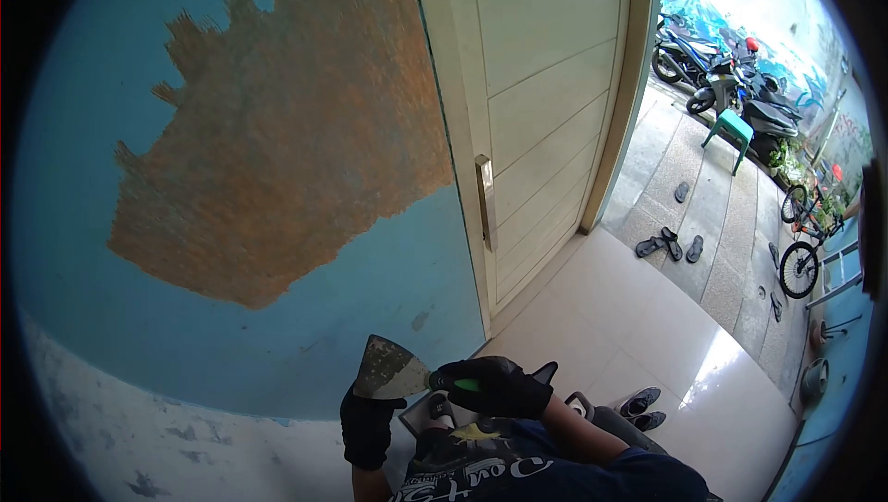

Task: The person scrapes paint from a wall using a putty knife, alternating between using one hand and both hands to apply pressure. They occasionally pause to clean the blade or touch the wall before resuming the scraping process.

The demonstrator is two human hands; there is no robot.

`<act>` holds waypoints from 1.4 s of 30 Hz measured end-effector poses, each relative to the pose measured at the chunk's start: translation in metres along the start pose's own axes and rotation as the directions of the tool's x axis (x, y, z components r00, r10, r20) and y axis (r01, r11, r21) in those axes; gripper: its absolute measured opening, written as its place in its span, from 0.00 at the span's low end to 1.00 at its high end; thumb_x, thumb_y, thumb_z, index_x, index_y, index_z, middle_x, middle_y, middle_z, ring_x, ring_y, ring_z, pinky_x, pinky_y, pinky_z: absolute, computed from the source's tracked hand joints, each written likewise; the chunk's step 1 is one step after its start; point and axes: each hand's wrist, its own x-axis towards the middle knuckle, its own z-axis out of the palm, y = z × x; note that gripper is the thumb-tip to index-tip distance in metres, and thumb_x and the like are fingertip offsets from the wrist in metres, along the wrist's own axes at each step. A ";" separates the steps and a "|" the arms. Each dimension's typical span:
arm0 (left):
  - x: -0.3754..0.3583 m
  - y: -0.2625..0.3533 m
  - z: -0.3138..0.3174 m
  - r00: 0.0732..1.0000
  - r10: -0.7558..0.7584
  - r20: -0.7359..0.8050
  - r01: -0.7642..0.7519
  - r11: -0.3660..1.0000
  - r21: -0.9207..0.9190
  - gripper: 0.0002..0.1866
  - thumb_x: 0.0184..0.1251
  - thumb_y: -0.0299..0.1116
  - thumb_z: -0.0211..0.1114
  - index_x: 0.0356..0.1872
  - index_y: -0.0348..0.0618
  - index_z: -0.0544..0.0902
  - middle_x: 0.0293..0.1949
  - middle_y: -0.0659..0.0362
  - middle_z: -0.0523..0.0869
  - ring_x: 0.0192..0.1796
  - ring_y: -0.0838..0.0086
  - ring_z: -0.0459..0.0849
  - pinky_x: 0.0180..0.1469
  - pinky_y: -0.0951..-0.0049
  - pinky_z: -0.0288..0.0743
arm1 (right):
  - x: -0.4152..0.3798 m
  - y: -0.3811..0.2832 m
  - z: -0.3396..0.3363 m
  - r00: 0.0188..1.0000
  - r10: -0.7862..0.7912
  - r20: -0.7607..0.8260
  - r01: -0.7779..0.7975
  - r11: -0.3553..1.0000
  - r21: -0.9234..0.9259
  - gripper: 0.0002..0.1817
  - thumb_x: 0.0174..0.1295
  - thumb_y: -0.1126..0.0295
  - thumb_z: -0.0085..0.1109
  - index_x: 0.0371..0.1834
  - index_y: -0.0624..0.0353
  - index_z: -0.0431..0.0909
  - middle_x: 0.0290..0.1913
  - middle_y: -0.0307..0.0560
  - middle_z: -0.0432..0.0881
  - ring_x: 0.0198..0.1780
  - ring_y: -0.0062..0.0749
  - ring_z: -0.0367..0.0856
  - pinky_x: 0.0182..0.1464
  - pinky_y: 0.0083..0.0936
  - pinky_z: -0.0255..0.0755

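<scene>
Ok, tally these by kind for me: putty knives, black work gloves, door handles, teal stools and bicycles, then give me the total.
Putty knife: 1
Black work gloves: 2
Door handle: 1
Teal stool: 1
Bicycle: 1
Total: 6

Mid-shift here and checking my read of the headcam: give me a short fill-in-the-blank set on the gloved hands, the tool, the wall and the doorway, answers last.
1. The right hand grips the scraper by its handle, which is coloured ____.
2. The left hand wears a glove coloured ____.
3. The large brown patch is on a wall coloured ____.
4. The long shiny pull is fixed to the cream-coloured ____.

Missing words: green; black; blue; door.
</scene>
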 end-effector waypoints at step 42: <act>0.020 -0.007 0.000 0.928 0.364 0.080 -0.336 0.724 0.603 0.23 0.47 0.29 0.75 0.47 0.38 0.81 0.42 0.52 0.86 0.44 0.58 0.85 0.44 0.61 0.80 | 0.021 0.016 -0.002 0.999 -0.036 -0.015 0.037 0.999 0.026 0.18 0.66 0.68 0.63 0.58 0.59 0.80 0.38 0.44 0.88 0.30 0.22 0.85 0.39 0.22 0.80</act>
